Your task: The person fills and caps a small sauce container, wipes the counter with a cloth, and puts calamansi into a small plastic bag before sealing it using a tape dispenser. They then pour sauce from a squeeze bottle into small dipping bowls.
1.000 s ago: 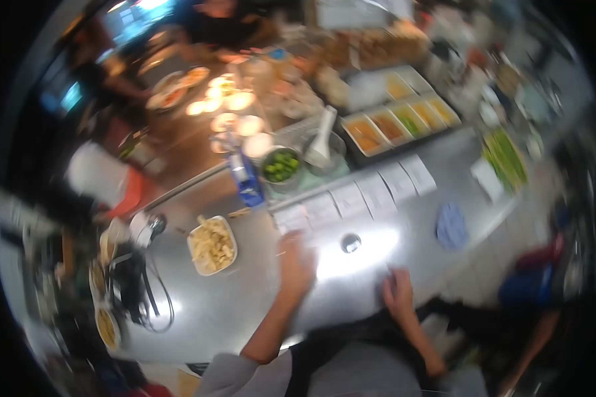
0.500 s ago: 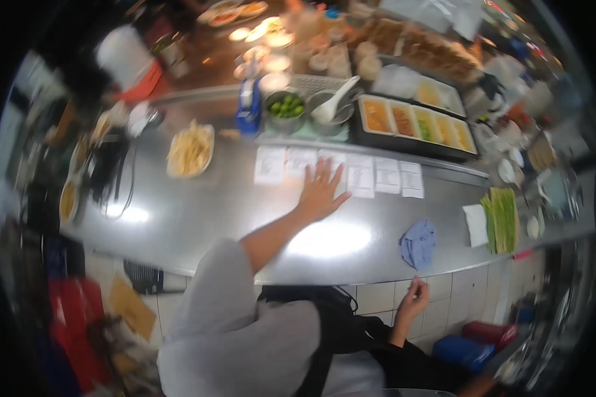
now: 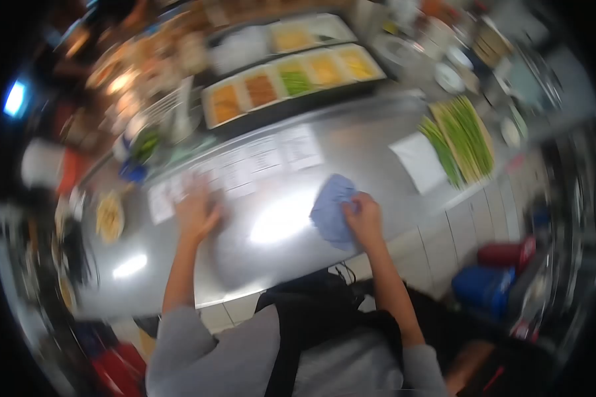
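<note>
My left hand (image 3: 197, 210) is over the left end of a row of printed paper slips (image 3: 263, 156) on the steel counter (image 3: 245, 264). Its fingers are blurred, but they look stretched out with the thumb apart, and it holds nothing. Between the fingers and thumb of my right hand (image 3: 364, 218) is the edge of a crumpled blue cloth (image 3: 332, 210), which lies on the counter near its front edge. Whether the left fingertips press on the slips, I cannot tell.
Behind the slips stands a black holder with several tubs of chopped food (image 3: 258, 91). Long green stalks (image 3: 463, 139) lie at the right beside a folded white sheet (image 3: 418, 162). A bowl of pale food strips (image 3: 110, 217) sits at the left.
My right hand has risen from below the counter edge and taken hold of the blue cloth. The view has turned to the right. My left hand stays over the slips, now at their left end.
</note>
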Motion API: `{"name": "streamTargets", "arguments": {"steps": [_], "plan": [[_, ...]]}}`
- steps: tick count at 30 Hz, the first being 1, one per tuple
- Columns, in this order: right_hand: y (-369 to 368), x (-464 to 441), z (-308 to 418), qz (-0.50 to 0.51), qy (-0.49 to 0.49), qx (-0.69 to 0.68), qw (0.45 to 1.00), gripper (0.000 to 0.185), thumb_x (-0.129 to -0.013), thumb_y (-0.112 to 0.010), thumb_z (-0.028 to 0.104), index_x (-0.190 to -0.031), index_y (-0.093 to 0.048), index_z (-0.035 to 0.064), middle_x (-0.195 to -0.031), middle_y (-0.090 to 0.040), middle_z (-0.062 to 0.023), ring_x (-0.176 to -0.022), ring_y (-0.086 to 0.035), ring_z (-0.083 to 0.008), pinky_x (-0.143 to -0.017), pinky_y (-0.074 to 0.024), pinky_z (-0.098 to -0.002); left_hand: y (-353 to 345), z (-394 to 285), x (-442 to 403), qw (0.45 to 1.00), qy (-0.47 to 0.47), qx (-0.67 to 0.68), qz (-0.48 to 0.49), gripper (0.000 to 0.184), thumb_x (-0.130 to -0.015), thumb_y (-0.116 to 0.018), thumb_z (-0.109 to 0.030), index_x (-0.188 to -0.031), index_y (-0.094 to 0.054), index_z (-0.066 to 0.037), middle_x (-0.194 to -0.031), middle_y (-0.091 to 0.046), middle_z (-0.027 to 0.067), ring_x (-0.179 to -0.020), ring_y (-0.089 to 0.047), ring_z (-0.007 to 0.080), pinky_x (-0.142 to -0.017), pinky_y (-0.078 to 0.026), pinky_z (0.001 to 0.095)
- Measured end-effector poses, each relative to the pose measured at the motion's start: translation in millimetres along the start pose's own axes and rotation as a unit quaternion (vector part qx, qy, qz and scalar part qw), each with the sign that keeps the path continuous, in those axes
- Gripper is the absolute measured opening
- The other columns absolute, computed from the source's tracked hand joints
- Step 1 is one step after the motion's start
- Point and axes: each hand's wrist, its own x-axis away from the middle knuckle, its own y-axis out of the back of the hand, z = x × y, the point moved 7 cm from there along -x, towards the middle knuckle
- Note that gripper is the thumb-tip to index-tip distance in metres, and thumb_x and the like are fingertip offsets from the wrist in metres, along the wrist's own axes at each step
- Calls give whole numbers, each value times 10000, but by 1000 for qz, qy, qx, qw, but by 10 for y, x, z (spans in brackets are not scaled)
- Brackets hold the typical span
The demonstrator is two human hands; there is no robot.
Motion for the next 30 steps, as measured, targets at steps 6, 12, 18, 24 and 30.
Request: {"name": "streamTargets", "arguments": {"steps": [6, 12, 18, 24, 30], "plan": [[650, 10, -677, 157, -141, -323, 923, 195, -838, -607, 133, -1003, -610, 30, -878, -620, -43, -745, -579, -129, -699, -471, -270, 52, -65, -237, 991, 69, 73, -85, 730, -819, -444, -443, -1416, -213, -92, -1457, -234, 133, -1370, -131, 297, -1034, 51, 600], [2228, 539, -2418, -200, -364, -332, 847, 263, -874, -577, 237, -1077, -601, 71, -879, -608, -21, -735, -581, -110, -671, -463, -235, 568, -1646, -924, 935, 3, 314, -166, 497, -831, -549, -109, -1294, -401, -3, -1316, -406, 205, -1245, -356, 334, -1047, -246, 388], [3649, 1608, -4105, -277, -455, -175, 828, 312, -837, -605, 290, -1043, -619, 56, -832, -620, -62, -715, -591, -135, -633, -468, -261, 609, -4166, -1105, 878, -183, 438, -62, 255, -779, -596, -91, -1018, -570, -7, -1056, -544, 181, -980, -528, 332, -867, -418, 381], [4612, 2360, -5218, -373, -544, -88, 746, 259, -793, -622, 215, -945, -627, 6, -729, -611, -63, -561, -567, -153, -509, -456, -283, -283, -4801, -1045, 932, -110, 311, -153, 108, -798, -515, -77, -748, -461, 3, -735, -445, 186, -709, -430, 349, -650, -343, 445], [4629, 523, -6193, -390, -325, -94, 856, 225, -861, -574, 190, -1037, -598, 52, -799, -609, -60, -661, -576, -131, -561, -481, -264, -650, -4635, -1016, 964, -109, 220, -106, 113, -817, -509, -81, -861, -490, 20, -854, -485, 210, -826, -467, 376, -716, -367, 467]]}}
